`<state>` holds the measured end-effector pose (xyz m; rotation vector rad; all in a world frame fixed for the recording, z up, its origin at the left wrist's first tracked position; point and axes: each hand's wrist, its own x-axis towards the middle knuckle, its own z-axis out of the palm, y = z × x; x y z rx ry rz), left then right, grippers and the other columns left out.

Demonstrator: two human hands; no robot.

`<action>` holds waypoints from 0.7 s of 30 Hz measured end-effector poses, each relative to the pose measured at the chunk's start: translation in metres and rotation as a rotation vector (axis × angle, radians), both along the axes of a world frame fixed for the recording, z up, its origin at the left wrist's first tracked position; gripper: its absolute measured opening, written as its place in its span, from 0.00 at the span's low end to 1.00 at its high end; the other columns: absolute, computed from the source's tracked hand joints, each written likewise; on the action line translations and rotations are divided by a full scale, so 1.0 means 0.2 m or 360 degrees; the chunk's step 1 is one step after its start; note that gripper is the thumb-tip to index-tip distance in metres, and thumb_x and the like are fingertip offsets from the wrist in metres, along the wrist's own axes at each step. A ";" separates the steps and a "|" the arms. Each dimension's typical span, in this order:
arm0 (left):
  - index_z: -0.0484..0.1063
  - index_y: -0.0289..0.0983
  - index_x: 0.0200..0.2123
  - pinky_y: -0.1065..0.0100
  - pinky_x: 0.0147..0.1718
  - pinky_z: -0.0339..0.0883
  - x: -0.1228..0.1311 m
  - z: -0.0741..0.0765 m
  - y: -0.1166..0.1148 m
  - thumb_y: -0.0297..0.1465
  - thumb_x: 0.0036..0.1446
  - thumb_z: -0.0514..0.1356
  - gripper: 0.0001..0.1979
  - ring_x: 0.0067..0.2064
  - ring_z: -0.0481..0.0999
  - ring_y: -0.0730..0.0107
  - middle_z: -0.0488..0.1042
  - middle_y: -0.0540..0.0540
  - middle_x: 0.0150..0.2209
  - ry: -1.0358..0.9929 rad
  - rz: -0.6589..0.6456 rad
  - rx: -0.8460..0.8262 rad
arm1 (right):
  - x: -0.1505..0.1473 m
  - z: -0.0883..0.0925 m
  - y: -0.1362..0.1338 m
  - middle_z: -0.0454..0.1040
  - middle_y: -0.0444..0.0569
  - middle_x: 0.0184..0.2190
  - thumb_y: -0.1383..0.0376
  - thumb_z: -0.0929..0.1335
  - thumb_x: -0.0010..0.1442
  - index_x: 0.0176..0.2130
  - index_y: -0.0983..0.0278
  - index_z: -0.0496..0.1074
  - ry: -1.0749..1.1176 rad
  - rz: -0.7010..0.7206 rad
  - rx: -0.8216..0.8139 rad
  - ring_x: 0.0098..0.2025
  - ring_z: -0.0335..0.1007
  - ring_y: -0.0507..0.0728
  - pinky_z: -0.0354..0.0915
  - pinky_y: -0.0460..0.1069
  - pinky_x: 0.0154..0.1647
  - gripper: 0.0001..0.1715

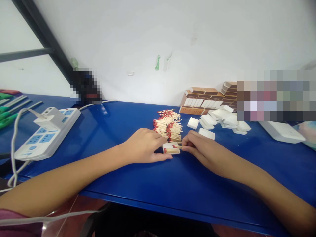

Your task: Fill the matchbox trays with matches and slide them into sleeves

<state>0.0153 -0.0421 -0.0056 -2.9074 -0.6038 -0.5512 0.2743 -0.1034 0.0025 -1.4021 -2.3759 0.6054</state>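
Observation:
A small white matchbox tray (pixel 168 145) lies on the blue table with several red-tipped matches (pixel 172 151) along its near side. My left hand (pixel 145 146) is closed round the tray's left end, thumb along the near edge and fingers at the far side. My right hand (pixel 201 146) pinches the plain ends of one or more matchsticks (pixel 178 147) at the tray's right end; their red heads are over the tray. I cannot tell the exact number. Just beyond both hands lies a large heap of loose matches (pixel 174 131), heads mostly to the left.
White empty trays (pixel 223 113) are piled behind my right hand, with single ones (pixel 193 122) nearer. Stacked brown matchboxes (pixel 204 98) stand against the wall. A white power strip (pixel 53 135) with a plugged-in cable sits at left, beside green-handled tools (pixel 8 115). A blurred patch covers the far right.

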 end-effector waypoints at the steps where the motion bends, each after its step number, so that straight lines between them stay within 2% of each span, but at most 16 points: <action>1: 0.75 0.35 0.33 0.64 0.27 0.59 0.00 0.00 0.00 0.52 0.66 0.59 0.24 0.28 0.76 0.67 0.77 0.49 0.27 0.0003 -0.0003 0.0000 | 0.00 0.00 0.00 0.72 0.49 0.40 0.56 0.59 0.76 0.40 0.60 0.65 0.0000 0.0001 -0.0003 0.36 0.68 0.56 0.63 0.52 0.37 0.14; 12: 0.73 0.36 0.31 0.65 0.28 0.59 0.00 0.01 0.00 0.52 0.67 0.58 0.25 0.29 0.75 0.68 0.76 0.49 0.27 0.0031 -0.0015 -0.0023 | -0.01 0.02 -0.01 0.71 0.49 0.40 0.55 0.58 0.76 0.40 0.60 0.64 -0.0009 -0.0013 -0.0063 0.37 0.67 0.57 0.63 0.53 0.39 0.15; 21: 0.74 0.35 0.33 0.65 0.29 0.61 0.00 0.01 0.00 0.52 0.67 0.57 0.25 0.29 0.75 0.67 0.76 0.48 0.27 0.0076 -0.0001 -0.0048 | 0.00 0.00 0.00 0.72 0.48 0.41 0.56 0.58 0.76 0.41 0.59 0.64 -0.0021 -0.0028 -0.0093 0.38 0.68 0.57 0.64 0.52 0.39 0.13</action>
